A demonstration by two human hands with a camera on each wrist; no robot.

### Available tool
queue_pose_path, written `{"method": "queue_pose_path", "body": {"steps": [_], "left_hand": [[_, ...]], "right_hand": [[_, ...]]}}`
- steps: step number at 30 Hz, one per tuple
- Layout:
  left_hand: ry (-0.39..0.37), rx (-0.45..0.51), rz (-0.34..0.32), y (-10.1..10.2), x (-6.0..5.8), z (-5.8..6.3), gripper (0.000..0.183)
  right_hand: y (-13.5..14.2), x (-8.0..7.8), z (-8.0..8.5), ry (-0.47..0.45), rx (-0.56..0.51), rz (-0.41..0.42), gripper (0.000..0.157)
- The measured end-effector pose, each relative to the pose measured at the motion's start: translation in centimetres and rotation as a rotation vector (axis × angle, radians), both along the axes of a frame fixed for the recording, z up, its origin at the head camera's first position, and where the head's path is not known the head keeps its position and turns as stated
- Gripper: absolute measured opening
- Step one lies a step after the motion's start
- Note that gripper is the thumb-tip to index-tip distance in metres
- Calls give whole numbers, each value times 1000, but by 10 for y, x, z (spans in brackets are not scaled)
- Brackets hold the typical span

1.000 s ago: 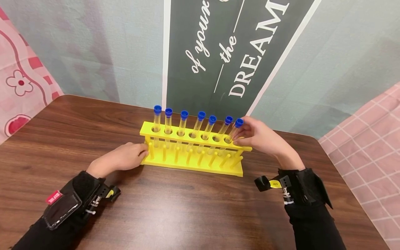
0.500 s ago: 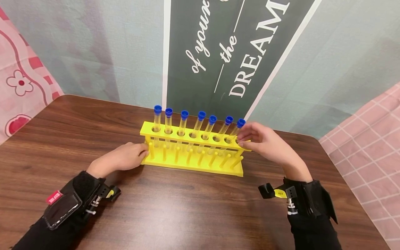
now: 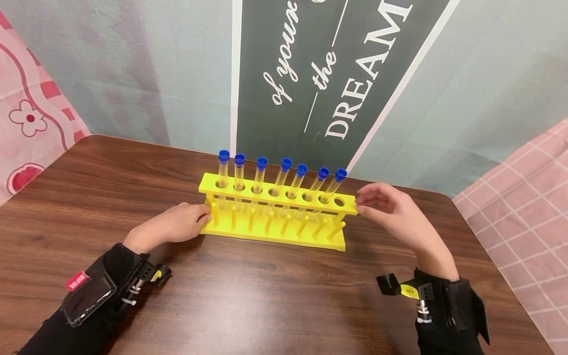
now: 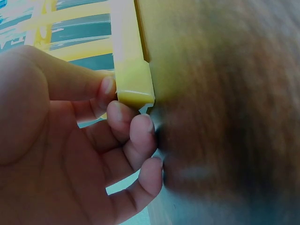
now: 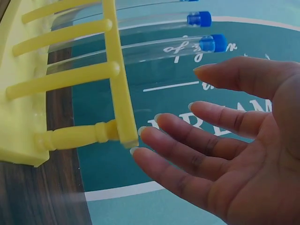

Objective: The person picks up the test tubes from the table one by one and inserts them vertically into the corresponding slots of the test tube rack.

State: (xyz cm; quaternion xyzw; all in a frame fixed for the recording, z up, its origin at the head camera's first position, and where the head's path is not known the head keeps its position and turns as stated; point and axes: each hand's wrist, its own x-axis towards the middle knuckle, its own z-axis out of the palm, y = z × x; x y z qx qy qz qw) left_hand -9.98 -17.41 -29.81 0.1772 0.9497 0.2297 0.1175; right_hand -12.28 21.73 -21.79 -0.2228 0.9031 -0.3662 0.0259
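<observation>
A yellow test tube rack [image 3: 270,237] stands on the table, its upper bar pierced by a row of holes. Several clear test tubes with blue caps [image 3: 286,163] lean in it; the rightmost tube [image 3: 333,189] sits beside a vacant end hole [image 3: 339,201]. My left hand [image 3: 179,222] grips the rack's left end low down, and the left wrist view has thumb and curled fingers [image 4: 140,131] around the base corner. My right hand [image 3: 392,212] holds no tube. Its fingers are spread and loosely bent close by the rack's right end; whether the fingertips touch it I cannot tell.
Yellow pegs [image 3: 268,222] rise along the rack's front. The brown wooden table [image 3: 248,301] stretches in front and to both sides. Behind hangs a grey-green cloth with white lettering [image 3: 372,64], and pink cloths [image 3: 532,217] flank the table.
My right hand has let go of the rightmost tube and drawn back to the right, uncovering the end hole. The two rightmost tubes shifted slightly. My left hand stays put.
</observation>
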Motion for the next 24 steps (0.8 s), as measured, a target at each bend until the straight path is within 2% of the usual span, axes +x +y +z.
{"method": "queue_pose_path", "body": {"steps": [8, 19, 24], "left_hand": [[9, 1, -5, 0, 0, -1, 16], [4, 1, -3, -1, 0, 0, 16], [-10, 21, -4, -3, 0, -1, 18]], "right_hand": [[6, 2, -5, 2, -20, -44, 24], [16, -3, -13, -46, -7, -80, 25], [19, -8, -23, 0, 72, -121, 27]]}}
